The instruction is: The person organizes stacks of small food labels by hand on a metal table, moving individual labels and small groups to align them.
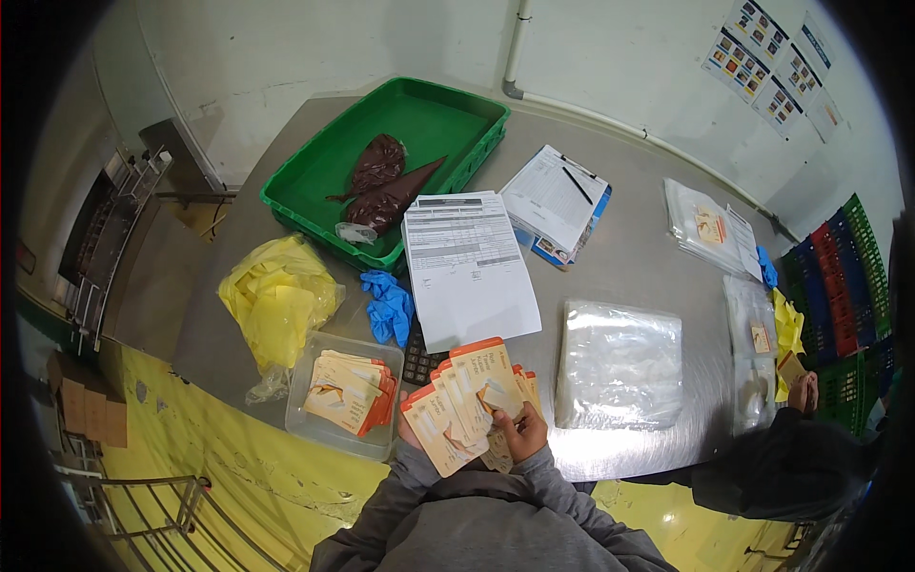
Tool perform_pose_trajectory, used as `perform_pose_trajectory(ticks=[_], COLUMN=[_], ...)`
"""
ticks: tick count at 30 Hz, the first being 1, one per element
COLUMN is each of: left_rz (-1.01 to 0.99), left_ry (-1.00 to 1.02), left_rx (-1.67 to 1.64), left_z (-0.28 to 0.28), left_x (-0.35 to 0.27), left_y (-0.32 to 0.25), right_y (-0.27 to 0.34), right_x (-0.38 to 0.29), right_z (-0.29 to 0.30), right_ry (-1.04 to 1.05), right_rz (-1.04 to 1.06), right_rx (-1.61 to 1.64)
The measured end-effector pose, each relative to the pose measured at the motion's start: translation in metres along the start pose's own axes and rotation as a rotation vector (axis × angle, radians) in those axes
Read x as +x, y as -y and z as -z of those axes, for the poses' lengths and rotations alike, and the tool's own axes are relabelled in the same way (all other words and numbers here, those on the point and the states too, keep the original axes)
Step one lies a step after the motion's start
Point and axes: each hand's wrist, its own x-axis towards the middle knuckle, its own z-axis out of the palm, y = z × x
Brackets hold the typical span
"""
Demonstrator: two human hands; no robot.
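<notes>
A fanned bunch of printed cardboard labels (pixel 457 404), cream with orange-red ends, is held up close to my body. My left hand (pixel 409 431) grips its left side, mostly hidden behind the cards. On the right side, my right hand (pixel 524 431) pinches the cards between thumb and fingers. More labels (pixel 350 392) of the same print lie stacked in a clear plastic tub (pixel 300 415) to the left. Partly covered by the held cards and the papers is a black calculator (pixel 417 368). A stack of clear plastic bags (pixel 620 365) lies flat to the right.
On the steel table (pixel 607 279) are a green crate (pixel 422 107) with two brown filled bags (pixel 389 193), printed sheets (pixel 475 286), a clipboard (pixel 550 204), blue gloves (pixel 388 304) and a bag of yellow cards (pixel 279 293). Another person's hands (pixel 802 393) hold a label at the right.
</notes>
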Motion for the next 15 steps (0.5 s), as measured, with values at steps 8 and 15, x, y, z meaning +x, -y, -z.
perform_pose_trajectory(ticks=[8,15], left_rz=[-0.074,-0.016], left_ry=[0.173,0.134], left_rx=[-0.205,-0.275], left_z=[0.013,-0.021], left_x=[-0.009,0.007], left_y=[-0.020,-0.003], right_y=[-0.056,0.012], right_x=[-0.004,-0.012], right_z=[0.054,0.008], right_ry=[-0.038,0.251], right_rz=[0.042,0.115], right_rx=[-0.349,-0.141])
